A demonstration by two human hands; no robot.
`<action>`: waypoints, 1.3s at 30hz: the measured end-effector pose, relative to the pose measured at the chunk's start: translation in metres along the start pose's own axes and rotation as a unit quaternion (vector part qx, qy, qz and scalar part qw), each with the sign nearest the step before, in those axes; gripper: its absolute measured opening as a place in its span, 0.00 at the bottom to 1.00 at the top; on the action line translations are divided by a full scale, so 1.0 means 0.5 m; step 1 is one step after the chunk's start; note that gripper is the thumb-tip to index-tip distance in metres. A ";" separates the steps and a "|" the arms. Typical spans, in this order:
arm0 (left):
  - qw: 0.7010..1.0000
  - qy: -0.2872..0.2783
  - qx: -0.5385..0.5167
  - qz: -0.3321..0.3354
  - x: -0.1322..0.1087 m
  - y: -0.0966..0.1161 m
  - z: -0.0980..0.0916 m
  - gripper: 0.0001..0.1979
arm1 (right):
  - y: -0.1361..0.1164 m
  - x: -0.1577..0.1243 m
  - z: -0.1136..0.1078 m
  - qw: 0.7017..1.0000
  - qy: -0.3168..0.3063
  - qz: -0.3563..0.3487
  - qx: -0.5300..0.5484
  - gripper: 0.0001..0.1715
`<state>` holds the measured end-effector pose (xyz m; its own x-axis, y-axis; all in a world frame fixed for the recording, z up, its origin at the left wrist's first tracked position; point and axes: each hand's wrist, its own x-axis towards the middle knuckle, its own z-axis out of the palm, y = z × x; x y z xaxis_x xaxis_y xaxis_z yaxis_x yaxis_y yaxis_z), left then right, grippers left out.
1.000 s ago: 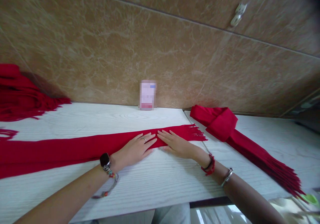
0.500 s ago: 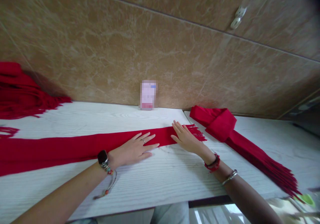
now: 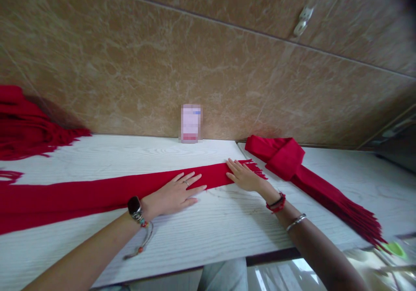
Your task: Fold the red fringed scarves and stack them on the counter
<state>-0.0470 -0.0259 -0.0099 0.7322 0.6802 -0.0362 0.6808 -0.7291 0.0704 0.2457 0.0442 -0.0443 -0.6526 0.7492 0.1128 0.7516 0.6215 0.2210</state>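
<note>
Flat and unclenched, both palms press the red scarf (image 3: 107, 191) — left hand (image 3: 173, 193) mid-strip, right hand (image 3: 243, 176) beside its fringe.

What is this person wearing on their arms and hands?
No sleeves show. The left hand has a ring on one finger, with a black smartwatch and a beaded cord bracelet at the wrist. The right hand has a red bracelet at the wrist and a silver bangle higher up.

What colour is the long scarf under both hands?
The scarf is solid red; head view shows it.
</note>
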 end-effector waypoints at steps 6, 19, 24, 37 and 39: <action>0.999 0.042 0.006 -0.033 -0.006 -0.004 0.002 0.22 | 0.023 0.007 -0.019 0.989 0.074 0.127 -0.001 0.26; 0.995 0.050 0.032 -0.074 -0.003 -0.018 0.025 0.24 | -0.065 0.017 -0.038 0.995 0.009 -0.048 0.090 0.29; 0.995 0.039 0.022 -0.087 -0.006 -0.012 0.015 0.24 | 0.006 0.002 -0.002 0.999 -0.002 0.037 0.018 0.27; 0.991 0.042 0.031 -0.124 -0.004 -0.014 0.012 0.24 | -0.057 0.031 -0.044 0.987 0.014 -0.077 0.138 0.30; 0.991 0.039 0.030 -0.125 -0.004 -0.017 0.014 0.24 | -0.046 0.026 -0.032 0.992 0.011 -0.062 0.113 0.30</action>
<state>-0.0542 -0.0214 -0.0174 0.5377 0.8425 0.0316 0.8428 -0.5382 0.0094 0.2183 0.0358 -0.0325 -0.7410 0.6607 0.1205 0.6666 0.7453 0.0125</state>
